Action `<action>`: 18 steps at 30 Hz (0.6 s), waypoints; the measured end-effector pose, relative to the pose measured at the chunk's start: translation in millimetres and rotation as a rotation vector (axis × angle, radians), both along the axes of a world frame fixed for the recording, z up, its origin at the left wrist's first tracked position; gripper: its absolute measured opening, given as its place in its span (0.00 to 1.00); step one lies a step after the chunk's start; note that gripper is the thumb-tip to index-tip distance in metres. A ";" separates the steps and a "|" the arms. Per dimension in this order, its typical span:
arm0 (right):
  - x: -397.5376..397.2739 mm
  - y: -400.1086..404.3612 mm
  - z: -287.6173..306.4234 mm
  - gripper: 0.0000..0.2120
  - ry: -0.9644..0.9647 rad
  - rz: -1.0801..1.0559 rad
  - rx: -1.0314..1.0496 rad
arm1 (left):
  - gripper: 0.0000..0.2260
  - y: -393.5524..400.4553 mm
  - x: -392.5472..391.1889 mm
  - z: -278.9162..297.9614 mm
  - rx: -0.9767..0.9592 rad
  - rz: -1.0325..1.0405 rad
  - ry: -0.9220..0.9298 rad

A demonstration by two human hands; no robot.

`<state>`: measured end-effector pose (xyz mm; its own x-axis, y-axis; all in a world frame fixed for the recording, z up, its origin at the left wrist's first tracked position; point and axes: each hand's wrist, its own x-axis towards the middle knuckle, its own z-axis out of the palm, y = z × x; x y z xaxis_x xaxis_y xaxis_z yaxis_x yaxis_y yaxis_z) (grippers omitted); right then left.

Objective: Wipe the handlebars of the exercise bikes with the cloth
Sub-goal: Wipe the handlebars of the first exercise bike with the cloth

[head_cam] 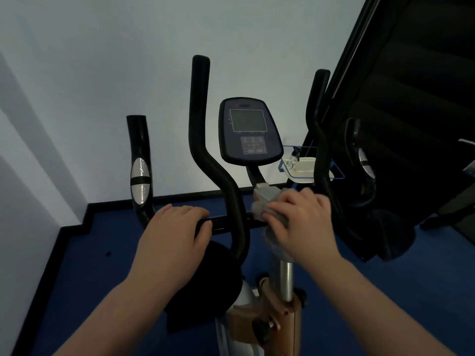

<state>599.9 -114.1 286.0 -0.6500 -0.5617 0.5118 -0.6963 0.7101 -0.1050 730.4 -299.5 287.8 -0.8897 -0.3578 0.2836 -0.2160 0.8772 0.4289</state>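
Note:
An exercise bike stands before me with black handlebars [223, 223] running crosswise and two tall curved grips rising from them. My left hand [174, 232] is wrapped around the crossbar left of centre. My right hand [300, 222] presses a grey cloth [262, 206] onto the bar right of centre, beside the console stem; part of the cloth hangs down under the palm. The left outer grip [140, 168] carries silver pulse sensor pads.
The bike's console [248, 132] with a dark screen sits above the bar. A small clear shelf [303, 167] holding a bottle hangs on the white wall behind. Dark equipment [398, 124] fills the right side. The floor [102, 253] is blue carpet.

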 end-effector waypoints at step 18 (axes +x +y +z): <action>18.5 -41.4 3.6 0.09 -0.261 -0.187 -0.124 | 0.08 0.2 1.5 -0.9 0.079 0.034 0.077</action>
<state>618.4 -155.5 289.6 -0.8536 -0.3649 0.3718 -0.4940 0.7935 -0.3556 731.8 -299.3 286.9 -0.8535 -0.4114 0.3200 -0.2089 0.8325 0.5131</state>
